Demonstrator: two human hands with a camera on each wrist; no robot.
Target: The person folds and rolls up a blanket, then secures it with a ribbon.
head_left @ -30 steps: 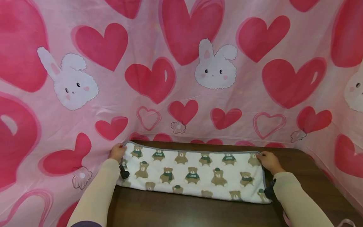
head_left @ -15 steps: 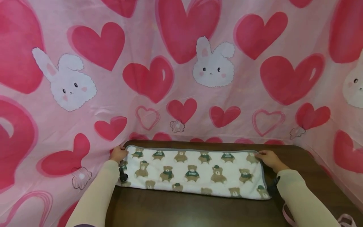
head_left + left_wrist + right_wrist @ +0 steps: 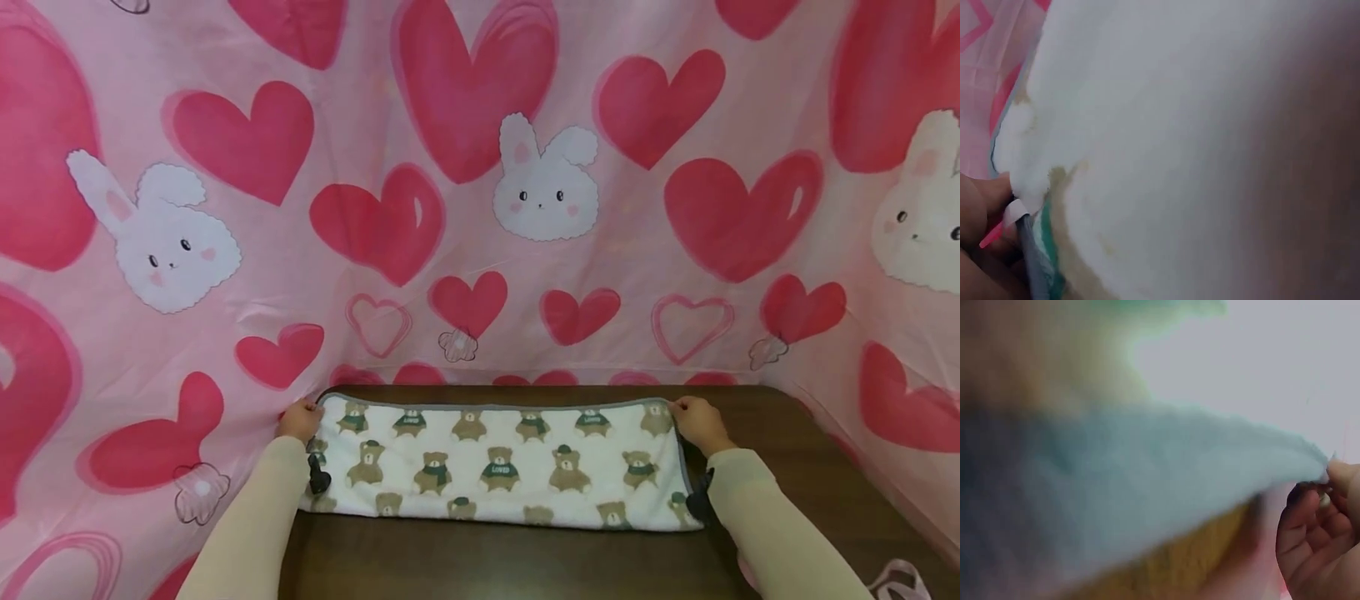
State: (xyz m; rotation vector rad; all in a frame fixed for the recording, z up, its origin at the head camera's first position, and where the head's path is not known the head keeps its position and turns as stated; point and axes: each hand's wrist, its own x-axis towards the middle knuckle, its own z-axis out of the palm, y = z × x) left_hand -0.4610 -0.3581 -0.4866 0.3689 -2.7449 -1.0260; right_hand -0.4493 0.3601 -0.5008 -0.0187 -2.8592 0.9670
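1. Fingers (image 3: 1297, 519) of the right hand (image 3: 701, 425) curled beneath the thumb, pinching the far right corner of the towel (image 3: 480, 496) with the grey trim (image 3: 495, 407) in the hold.
2. The left hand (image 3: 298, 419) pinched the far left corner. Its wrist view cut off part of the hand, so the exact lay of those fingers could not be told.
3. Between the two grips the towel spread lengthwise over the table (image 3: 480, 567), bear print facing up. Its far edge ran almost straight; its near edge sat slightly lower toward the right. Whether the far edge touched the wood or was raised could not be told.
4. Good handling here, as a judgement, called for an equal, gentle pull from both corners: enough to smooth the cloth, not enough to skew it. Small pinches on the very corners suited that best.
5. Black wrist cameras (image 3: 319, 477) sat close by the short edges, so keeping them off the pile seemed wise.
6. Cream sleeves (image 3: 780, 517) reached in from both sides. The left hand was right by the pink backdrop (image 3: 300, 33), where elbow room looked tight.
7. A pale strap (image 3: 900, 575) showed at the lower right, well apart from the towel.
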